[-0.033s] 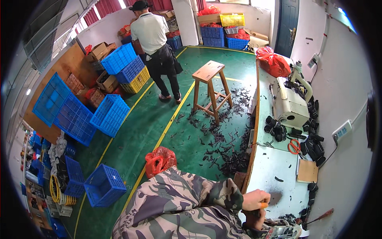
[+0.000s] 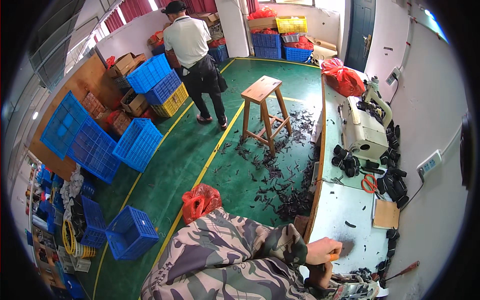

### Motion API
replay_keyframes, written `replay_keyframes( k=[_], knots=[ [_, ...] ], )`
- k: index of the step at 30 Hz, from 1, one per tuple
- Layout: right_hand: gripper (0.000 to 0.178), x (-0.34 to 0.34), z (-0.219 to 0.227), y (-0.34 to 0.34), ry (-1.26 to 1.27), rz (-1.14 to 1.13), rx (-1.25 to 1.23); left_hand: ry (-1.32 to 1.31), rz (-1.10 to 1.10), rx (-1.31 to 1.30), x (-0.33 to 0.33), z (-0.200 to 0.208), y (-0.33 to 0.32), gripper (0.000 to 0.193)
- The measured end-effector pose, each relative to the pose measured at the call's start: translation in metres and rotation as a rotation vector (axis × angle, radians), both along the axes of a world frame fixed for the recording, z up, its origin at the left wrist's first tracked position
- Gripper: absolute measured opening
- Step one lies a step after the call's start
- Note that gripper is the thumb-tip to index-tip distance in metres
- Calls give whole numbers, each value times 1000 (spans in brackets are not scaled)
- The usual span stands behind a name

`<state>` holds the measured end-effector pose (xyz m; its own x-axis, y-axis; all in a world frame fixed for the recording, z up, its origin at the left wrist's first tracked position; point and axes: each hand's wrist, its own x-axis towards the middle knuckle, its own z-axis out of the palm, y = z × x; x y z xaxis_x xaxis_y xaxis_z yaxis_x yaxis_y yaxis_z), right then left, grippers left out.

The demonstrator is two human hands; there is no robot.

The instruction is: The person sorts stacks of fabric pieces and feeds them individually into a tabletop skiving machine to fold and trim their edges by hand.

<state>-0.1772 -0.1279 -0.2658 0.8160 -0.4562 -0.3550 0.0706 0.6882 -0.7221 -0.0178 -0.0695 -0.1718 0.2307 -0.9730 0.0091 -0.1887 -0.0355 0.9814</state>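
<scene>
My left hand [image 2: 323, 250] is closed, its fingers curled over the near end of the white worktable [image 2: 337, 212]. At its fingertips shows a small orange piece [image 2: 334, 257]; whether it is held or worn on a finger I cannot make out. Just below, my right hand [image 2: 320, 274] is bent and closed, its fingertips partly hidden. What lies between the hands is too small to tell. Both arms are in camouflage sleeves [image 2: 277, 245]. Beside the hands, at the lower edge, is part of a pale machine [image 2: 357, 289] with dark scraps around it.
A sewing machine [image 2: 367, 132], black bundles [image 2: 392, 186], red-handled scissors [image 2: 369, 183] and a brown pad [image 2: 386, 214] are on the table. A wooden stool [image 2: 262, 90] stands amid black scraps [image 2: 295, 195]. Blue crates [image 2: 132, 232] lie left; a co-worker [image 2: 189, 45] stands farther back.
My left hand has shifted very slightly to the right, along with its sleeve. The co-worker's feet and body have moved a little. Everything else looks the same.
</scene>
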Motion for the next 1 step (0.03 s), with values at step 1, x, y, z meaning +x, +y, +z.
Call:
replay_keyframes(
  k=[1],
  knots=[
    [68,3,-10,0,19,2,-84,27,2,-27,-3,5,-5,13]
  ],
)
